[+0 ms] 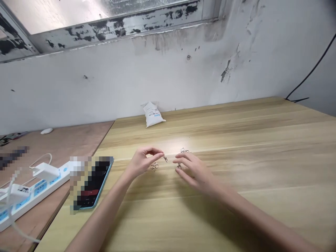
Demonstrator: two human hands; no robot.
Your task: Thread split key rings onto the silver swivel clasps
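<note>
My left hand (pixel 143 162) pinches a small silver metal clasp (pixel 165 159) between thumb and forefinger, above the light wooden tabletop (pixel 236 140). Just below those fingers, a tangled silver metal ring piece (pixel 154 166) lies on the wood. My right hand (pixel 194 171) hovers close by with its fingers apart, around a small metal clasp (pixel 179 165). Whether that hand touches the clasp is hard to tell. Another silver metal piece (pixel 185 150) lies just beyond those fingers.
A phone in a blue case (pixel 91 183) lies at the table's left edge. On a lower wooden board to the left are a white power strip (pixel 34 196) with chargers plugged in and a white mouse (pixel 46 131). A white bag (pixel 153 114) stands against the wall.
</note>
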